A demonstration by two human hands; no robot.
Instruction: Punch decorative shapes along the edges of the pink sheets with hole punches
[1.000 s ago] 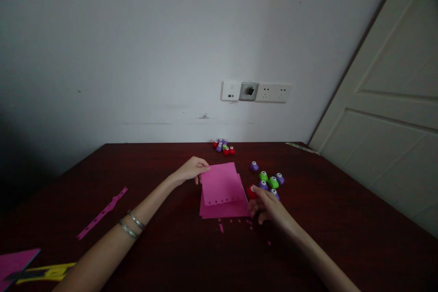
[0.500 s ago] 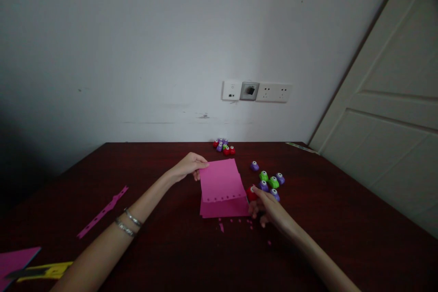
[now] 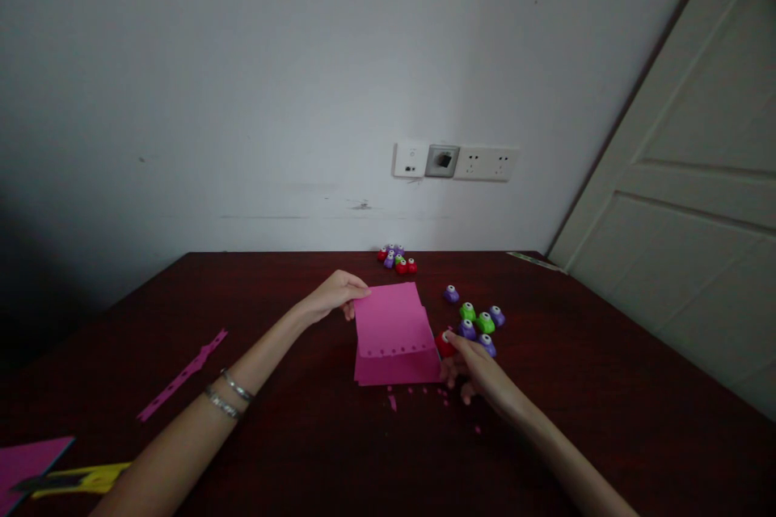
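My left hand (image 3: 339, 295) pinches the upper left corner of a pink paper sheet (image 3: 393, 315), its thumb on top. A row of small holes runs along the sheet's near edge. Beneath lies more pink paper (image 3: 397, 371), showing at the front and right. My right hand (image 3: 470, 363) has its thumb on a red craft punch (image 3: 444, 344) with a white button, at the paper's right edge. Whether the paper sits in the punch's slot I cannot tell. Tiny pink scraps (image 3: 392, 402) lie in front. Beside the right hand stand several purple and green craft punches (image 3: 484, 323).
More small punches (image 3: 397, 260) cluster near the wall. A pink cut-out strip (image 3: 182, 376) lies left of my left arm. At the lower left, a yellow utility knife (image 3: 82, 481) rests across pink sheets (image 3: 30, 459). Wall sockets (image 3: 486, 164) are above the table (image 3: 291, 420).
The held pink sheet and my left hand have risen slightly away from me, then stayed nearly still. My right hand and the red punch have hardly moved.
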